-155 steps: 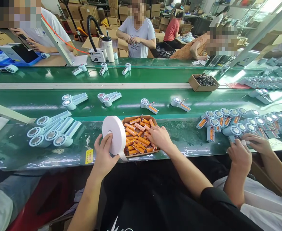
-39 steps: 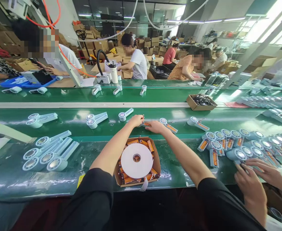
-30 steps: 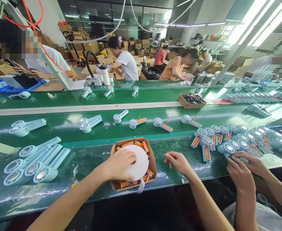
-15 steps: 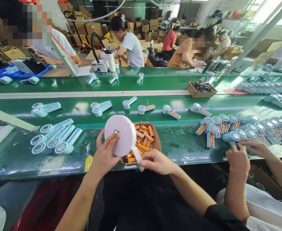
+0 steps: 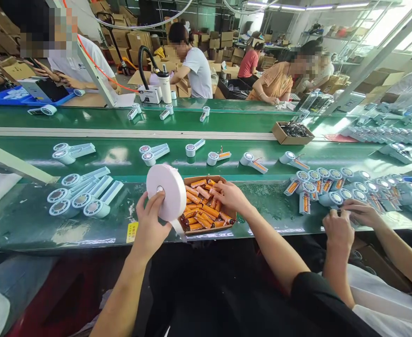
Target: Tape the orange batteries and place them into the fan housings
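My left hand [image 5: 151,224] holds a wide white roll of tape [image 5: 167,192] upright, with fingertips at its centre hole. A loose strip of tape [image 5: 178,229] hangs from the bottom of the roll. My right hand [image 5: 232,196] reaches over a cardboard box [image 5: 232,217] full of orange cylindrical batteries [image 5: 206,220]. Its fingers are bent and drawn together at the box's upper right, touching the batteries. What lies between those fingertips, if anything, is hidden.
Pale blue handheld housings [image 5: 97,208] lie grouped at left, and more [image 5: 307,187] with orange batteries fitted stand at right. A co-worker's hands [image 5: 339,224] work beside them. Single housings [image 5: 191,149] sit along the green belt [image 5: 121,161]. A box of black parts [image 5: 292,135] stands behind.
My right hand has let go of the tape strip and moved up and right into the battery box. The roll has shifted slightly left, and its strip now hangs free.
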Demonstrator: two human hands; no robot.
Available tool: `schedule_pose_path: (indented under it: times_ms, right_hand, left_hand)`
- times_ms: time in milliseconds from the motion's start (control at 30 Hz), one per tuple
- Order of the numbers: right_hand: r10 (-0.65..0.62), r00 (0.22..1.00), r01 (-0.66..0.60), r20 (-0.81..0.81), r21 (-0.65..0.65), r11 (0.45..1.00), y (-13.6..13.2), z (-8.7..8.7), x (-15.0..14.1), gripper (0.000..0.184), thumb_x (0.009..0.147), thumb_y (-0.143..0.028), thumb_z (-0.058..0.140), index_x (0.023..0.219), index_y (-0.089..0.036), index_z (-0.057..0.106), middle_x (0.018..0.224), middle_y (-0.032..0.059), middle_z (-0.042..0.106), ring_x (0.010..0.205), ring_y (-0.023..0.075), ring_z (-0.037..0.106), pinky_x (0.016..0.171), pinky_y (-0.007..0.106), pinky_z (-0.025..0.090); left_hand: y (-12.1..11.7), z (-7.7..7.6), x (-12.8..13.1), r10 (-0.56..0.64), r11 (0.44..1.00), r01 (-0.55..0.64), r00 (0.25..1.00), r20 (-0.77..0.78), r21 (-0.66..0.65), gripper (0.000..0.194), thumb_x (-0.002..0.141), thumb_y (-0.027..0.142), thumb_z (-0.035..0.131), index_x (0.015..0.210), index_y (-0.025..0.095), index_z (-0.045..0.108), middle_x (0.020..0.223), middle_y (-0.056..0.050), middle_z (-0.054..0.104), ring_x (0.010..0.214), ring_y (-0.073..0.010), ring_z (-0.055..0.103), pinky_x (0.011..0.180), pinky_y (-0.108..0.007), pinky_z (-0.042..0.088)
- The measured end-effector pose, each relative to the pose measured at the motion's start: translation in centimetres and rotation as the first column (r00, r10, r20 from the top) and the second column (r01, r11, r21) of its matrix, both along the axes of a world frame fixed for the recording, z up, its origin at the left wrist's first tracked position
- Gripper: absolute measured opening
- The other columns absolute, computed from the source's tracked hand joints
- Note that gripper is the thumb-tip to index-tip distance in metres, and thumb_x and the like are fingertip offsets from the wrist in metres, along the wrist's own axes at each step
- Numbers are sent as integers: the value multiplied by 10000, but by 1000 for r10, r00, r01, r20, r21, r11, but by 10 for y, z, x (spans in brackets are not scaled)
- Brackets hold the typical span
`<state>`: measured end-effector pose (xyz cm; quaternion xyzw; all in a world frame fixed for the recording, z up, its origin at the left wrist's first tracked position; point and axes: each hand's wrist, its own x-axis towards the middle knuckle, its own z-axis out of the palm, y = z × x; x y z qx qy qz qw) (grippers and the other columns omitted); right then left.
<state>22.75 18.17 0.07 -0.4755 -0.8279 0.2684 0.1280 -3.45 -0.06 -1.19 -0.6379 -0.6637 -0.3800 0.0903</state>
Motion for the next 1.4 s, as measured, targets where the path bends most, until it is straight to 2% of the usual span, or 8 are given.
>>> schedule_pose_path:
  times_ms: [133,333,700,1000,1067,1133,1233,1400]
  right_hand:
    - [-292,682,116,-670,-295,948,-8,2,10,524,817,-472,795,1262,-210,705,1079,57,791,934,219,736,910,380,598]
    - [-388,284,10,-877,-402,916,-43,23,7,396,661,-435,968,886,-228,716,1154,70,816,1056,242,768,969,399,629]
    - [-414,299,109,-859,-400,910,-72,21,-2,417,706,-420,953,1056,-236,820,1109,61,845,1051,278,801,1013,457,647]
    - [-188,686,-330,-703,-531,780,-41,44,17,407,673,-359,961,1016,-186,828,982,51,850,968,274,806,952,457,652]
    - [-264,574,-269,-775,-483,833,-44,40,7,426,656,-378,968,1014,-197,825,976,47,849,977,283,805,948,457,655]
    - [-408,322,-121,-854,-464,877,-52,27,-7,481,676,-429,959,1080,-217,805,1033,57,848,1005,282,804,949,443,660]
    - [-525,20,14,-851,-525,851,-51,9,-15,442,712,-464,941,1058,-238,784,1061,59,841,995,257,807,929,406,673]
    - [-493,-77,116,-867,-499,859,-14,12,13,365,690,-407,959,959,-259,762,1044,11,831,975,184,801,874,295,676]
  left_hand:
    - [-1,1,6,-13,1000,13,997,-78,-7,776,815,121,747,1519,292,470,1426,-113,652,1454,-390,455,1181,-568,489]
    - [-1,1,27,-109,994,100,969,-224,-51,713,775,47,684,1451,253,593,1325,-98,724,1373,-382,493,1145,-540,488]
    - [3,3,46,-129,991,110,938,-321,-76,641,786,13,634,1390,217,705,1296,-79,759,1242,-335,515,1093,-444,463]
    - [16,20,22,-163,987,147,891,-424,-70,687,930,110,623,1542,417,569,1330,-11,763,1139,-298,535,1193,-542,386]
    - [18,19,32,-82,997,77,905,-417,-30,655,944,150,636,1529,438,571,1307,-10,771,1136,-307,541,1205,-608,312]
    - [16,12,51,14,1000,-8,928,-372,17,606,948,228,678,1517,415,586,1251,-33,784,1126,-325,543,1175,-630,275]
    - [11,-1,79,18,1000,-20,951,-307,-2,555,925,366,744,1469,316,647,1127,-90,783,1074,-334,545,1084,-579,321]
    - [22,3,77,-38,990,-3,959,-282,-144,588,883,533,774,1397,256,701,1140,-127,771,1116,-367,537,986,-543,353]
